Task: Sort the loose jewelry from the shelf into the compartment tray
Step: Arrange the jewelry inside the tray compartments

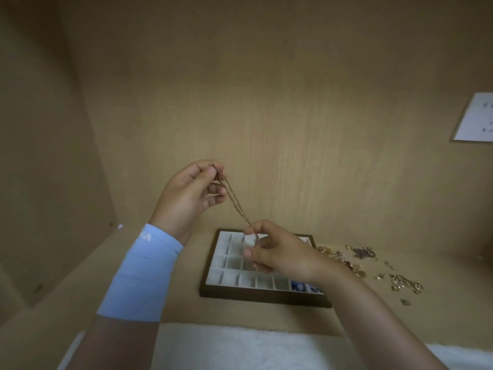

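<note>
Hands raised above the shelf (170, 295), I hold a thin chain (237, 206) stretched taut between them. My left hand (190, 194), wrist wrapped in a pale blue sleeve (144, 271), pinches the upper end of the chain between thumb and fingertips, up against the wooden back wall (266, 102). My right hand (277, 253) grips the lower end the same way, hovering over the compartment tray (262, 299). The tray, dark-framed with pale square cells, sits on the shelf near its front edge; two cells at its front right corner hold something blue, too blurred to name. Loose jewelry (365, 265), gold and dark pieces, lies scattered on the shelf just right of the tray. A white outlet plate (474, 118) sits on the wall at far right.
</note>
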The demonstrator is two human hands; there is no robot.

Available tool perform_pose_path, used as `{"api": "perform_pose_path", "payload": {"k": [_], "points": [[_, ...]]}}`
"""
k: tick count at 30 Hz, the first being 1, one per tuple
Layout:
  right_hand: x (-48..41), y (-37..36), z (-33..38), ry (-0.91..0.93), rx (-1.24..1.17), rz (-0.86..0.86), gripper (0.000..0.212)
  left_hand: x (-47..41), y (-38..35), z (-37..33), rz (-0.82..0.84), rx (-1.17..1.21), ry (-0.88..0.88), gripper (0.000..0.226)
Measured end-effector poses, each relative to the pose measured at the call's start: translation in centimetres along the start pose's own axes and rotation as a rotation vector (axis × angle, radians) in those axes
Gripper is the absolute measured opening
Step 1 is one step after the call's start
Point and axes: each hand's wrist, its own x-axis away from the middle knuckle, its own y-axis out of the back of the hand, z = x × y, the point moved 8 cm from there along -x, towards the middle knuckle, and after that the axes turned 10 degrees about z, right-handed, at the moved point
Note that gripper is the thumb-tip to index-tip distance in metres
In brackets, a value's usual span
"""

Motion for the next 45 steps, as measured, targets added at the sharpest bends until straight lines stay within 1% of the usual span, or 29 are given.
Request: {"api": "perform_pose_path", "payload": {"k": [2, 4, 6, 7, 10, 14, 17, 19, 21, 26, 29, 32, 36, 40, 42, 45], "points": [[-1.2, -1.2, 0.5, 0.036, 0.009, -0.008, 0.034, 0.0, 0.8, -0.6, 0.033, -0.066, 0.011, 0.021], [-2.5, -1.8, 0.9, 0.091, -0.068, -0.076, 0.028, 0.0, 1.5, -0.7, 0.065, -0.15, 0.038, 0.022], [-3.6, -2.1, 0.9, 0.12, -0.107, -0.136, 0.029, -0.1, 2.4, -0.5, 0.068, -0.204, 0.063, 0.021], [-4.2, -2.5, 0.9, 0.123, -0.087, -0.135, 0.028, -0.1, 3.0, -0.4, 0.065, -0.21, 0.073, 0.021], [-5.7, -3.9, 0.5, 0.117, 0.02, -0.077, 0.013, -0.3, 3.9, 0.0, 0.067, -0.208, 0.102, 0.021], [-6.9, -5.3, -0.3, 0.07, 0.141, -0.014, 0.02, -0.3, 4.3, 0.8, 0.123, -0.302, 0.16, 0.022], [-7.5, -5.5, -0.9, 0.031, 0.128, 0.006, 0.025, -0.5, 4.4, 1.6, 0.14, -0.356, 0.184, 0.022], [-7.7, -5.8, -1.3, 0.019, 0.118, 0.016, 0.023, -0.6, 4.7, 1.8, 0.134, -0.369, 0.188, 0.023], [-7.9, -5.8, -1.4, 0.023, 0.154, 0.004, 0.017, -0.7, 5.0, 2.0, 0.136, -0.367, 0.188, 0.023], [-8.1, -4.9, -1.0, 0.069, 0.288, -0.105, 0.019, -0.7, 5.5, 1.4, 0.115, -0.363, 0.15, 0.022], [-8.0, -4.1, -0.4, 0.074, 0.247, -0.166, 0.026, -0.7, 5.6, 0.4, 0.111, -0.287, 0.087, 0.021], [-8.1, -4.3, -0.4, 0.075, 0.275, -0.143, 0.027, -0.7, 5.3, 0.3, 0.14, -0.317, 0.084, 0.022], [-8.4, -5.3, -1.4, 0.032, 0.378, -0.109, 0.027, -0.7, 5.3, 1.7, 0.171, -0.437, 0.158, 0.021], [-8.2, -5.7, -1.3, -0.023, 0.472, -0.045, 0.016, -0.6, 5.7, 3.4, 0.234, -0.565, 0.24, 0.019], [-7.8, -5.4, -1.1, -0.039, 0.469, -0.029, 0.01, -0.2, 5.6, 4.9, 0.31, -0.663, 0.322, 0.018], [-7.1, -4.4, -1.3, -0.079, 0.473, -0.041, 0.007, 0.5, 5.2, 7.9, 0.462, -0.862, 0.476, 0.016]]}}
